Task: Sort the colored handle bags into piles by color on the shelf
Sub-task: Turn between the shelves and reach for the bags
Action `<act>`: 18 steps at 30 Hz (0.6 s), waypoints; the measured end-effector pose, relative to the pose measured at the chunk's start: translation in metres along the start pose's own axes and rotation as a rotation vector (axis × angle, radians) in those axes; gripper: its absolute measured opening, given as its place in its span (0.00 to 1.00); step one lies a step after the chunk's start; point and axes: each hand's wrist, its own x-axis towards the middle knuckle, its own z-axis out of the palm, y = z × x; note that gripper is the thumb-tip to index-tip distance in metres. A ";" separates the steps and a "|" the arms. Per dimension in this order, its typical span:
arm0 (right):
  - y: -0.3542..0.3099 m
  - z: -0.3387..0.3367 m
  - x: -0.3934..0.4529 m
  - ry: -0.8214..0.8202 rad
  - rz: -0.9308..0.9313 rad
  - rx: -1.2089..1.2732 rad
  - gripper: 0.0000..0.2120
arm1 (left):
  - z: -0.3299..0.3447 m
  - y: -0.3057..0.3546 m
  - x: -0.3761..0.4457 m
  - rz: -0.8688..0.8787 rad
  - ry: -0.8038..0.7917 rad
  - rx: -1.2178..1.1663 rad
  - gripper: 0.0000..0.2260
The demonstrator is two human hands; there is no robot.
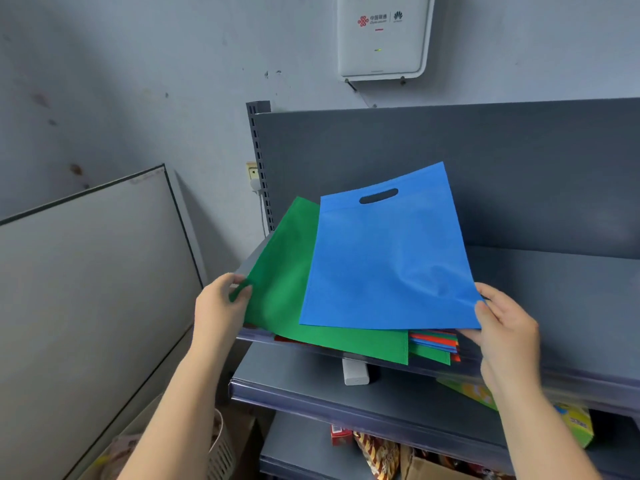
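Pinching blue bag (388,258) corner with our right hand (502,327), green bag (280,282) edge with our left hand (221,303). Both overlie mixed stack (433,344) at grey shelf (554,306) front lip. Bare shelf rightward; grey wall behind.

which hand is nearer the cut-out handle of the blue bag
Right. The right hand pinches the blue bag at its lower right corner; the left hand is farther, pinching the green bag.

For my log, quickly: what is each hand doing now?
Left hand: pinches the green bag at its left edge.
Right hand: grips the blue bag at its lower right corner.
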 end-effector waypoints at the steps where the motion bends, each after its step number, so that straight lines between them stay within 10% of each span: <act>1: -0.002 0.001 -0.007 0.002 0.025 0.059 0.16 | -0.004 -0.004 -0.009 -0.016 0.041 -0.064 0.06; 18: -0.032 0.012 -0.165 -0.144 0.251 0.421 0.14 | -0.112 -0.051 -0.159 -0.166 0.575 -0.663 0.07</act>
